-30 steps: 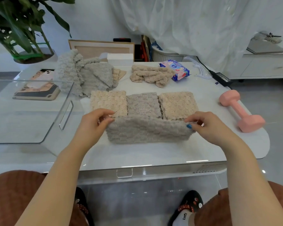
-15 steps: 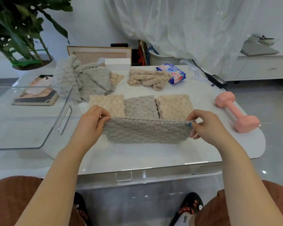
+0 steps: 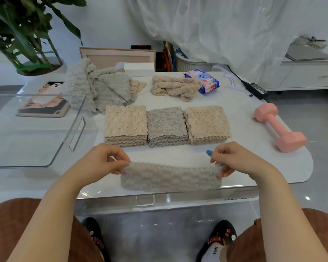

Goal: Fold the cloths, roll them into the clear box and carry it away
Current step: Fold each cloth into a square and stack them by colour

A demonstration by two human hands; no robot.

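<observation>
A grey fluffy cloth [image 3: 170,176], folded into a long strip, hangs just above the table's near edge. My left hand [image 3: 104,161] pinches its left top corner and my right hand [image 3: 233,159] pinches its right top corner. Behind it three folded stacks lie in a row: a beige stack [image 3: 125,123], a grey stack [image 3: 166,123] and another beige stack [image 3: 206,121]. The clear box [image 3: 36,129] stands empty at the left. Farther back lie a heap of unfolded grey cloths [image 3: 97,87] and a bundle of beige cloths [image 3: 174,86].
A pink dumbbell [image 3: 278,127] lies at the right of the white table [image 3: 254,167]. A wipes pack [image 3: 206,80], a white box [image 3: 138,69] and a power adapter [image 3: 256,89] sit at the back. A phone on a tablet [image 3: 45,103] lies behind the box, by a potted plant [image 3: 27,44].
Both hands have drawn the grey strip toward me, away from the three stacks and down to the table's near edge. The stacks now show in full.
</observation>
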